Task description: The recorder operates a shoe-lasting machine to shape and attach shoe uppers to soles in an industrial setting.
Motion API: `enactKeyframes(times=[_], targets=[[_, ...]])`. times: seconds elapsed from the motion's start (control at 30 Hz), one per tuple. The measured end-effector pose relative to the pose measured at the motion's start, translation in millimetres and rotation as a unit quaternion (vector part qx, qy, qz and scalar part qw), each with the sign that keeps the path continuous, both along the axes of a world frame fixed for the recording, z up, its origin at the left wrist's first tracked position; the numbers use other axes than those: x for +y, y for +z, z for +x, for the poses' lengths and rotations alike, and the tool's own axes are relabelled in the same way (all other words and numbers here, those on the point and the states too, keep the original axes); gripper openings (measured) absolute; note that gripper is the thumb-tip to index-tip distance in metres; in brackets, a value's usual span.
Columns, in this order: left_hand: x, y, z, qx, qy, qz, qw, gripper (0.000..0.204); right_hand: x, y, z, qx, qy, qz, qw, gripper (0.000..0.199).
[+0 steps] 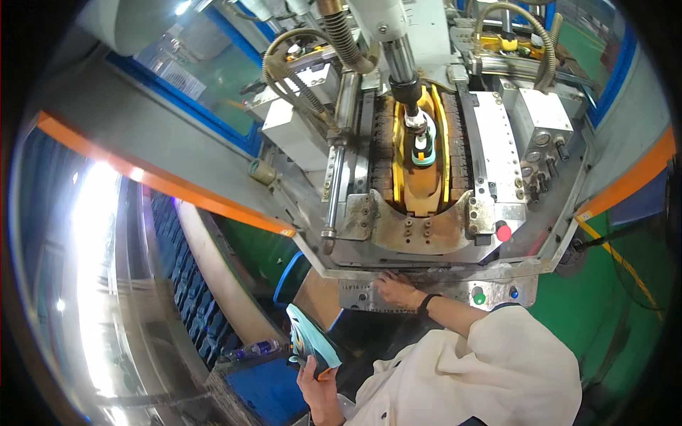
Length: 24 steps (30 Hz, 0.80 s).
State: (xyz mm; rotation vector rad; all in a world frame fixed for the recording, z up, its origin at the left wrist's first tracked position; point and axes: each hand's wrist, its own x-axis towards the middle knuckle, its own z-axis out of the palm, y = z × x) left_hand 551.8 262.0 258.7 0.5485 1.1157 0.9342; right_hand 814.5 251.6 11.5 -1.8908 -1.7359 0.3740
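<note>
My left hand (317,389) is closed around one end of a sneaker (312,339), which has a light teal sole, a dark upper and an orange tab. The sneaker is tilted, its other end pointing up and away from me. My right hand (399,291) lies on the left part of the control panel (455,292) at the machine's front edge, fingers stretched out and holding nothing; what lies under the fingertips is hidden. In the machine (408,240), a second shoe (424,145) with teal edges sits between yellow side pads (446,135), below a vertical press rod (403,67).
On the panel are a green button (479,298) and a blue button (513,292); a red knob (504,233) sits above. At left runs a conveyor (227,270), with a plastic bottle (259,348) near a blue crate (263,390). Orange-edged frame bars (170,184) flank the machine.
</note>
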Motion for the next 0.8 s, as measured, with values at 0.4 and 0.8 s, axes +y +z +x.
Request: enactKeyframes(times=[0.4, 0.8], targets=[[-102.3, -27.8, -55.1, 0.182, 0.011, 0.094, 0.979, 0.027, -7.6, -24.4, 6.1, 0.072, 0.006, 0.091, 0.993, 0.022], [-194.4, -145.1, -263.3, -0.011, 0.514, -0.187, 0.837, 0.027, 140.4, 227.4, -133.3, 0.179, 0.221, 0.180, 0.942, 0.012]])
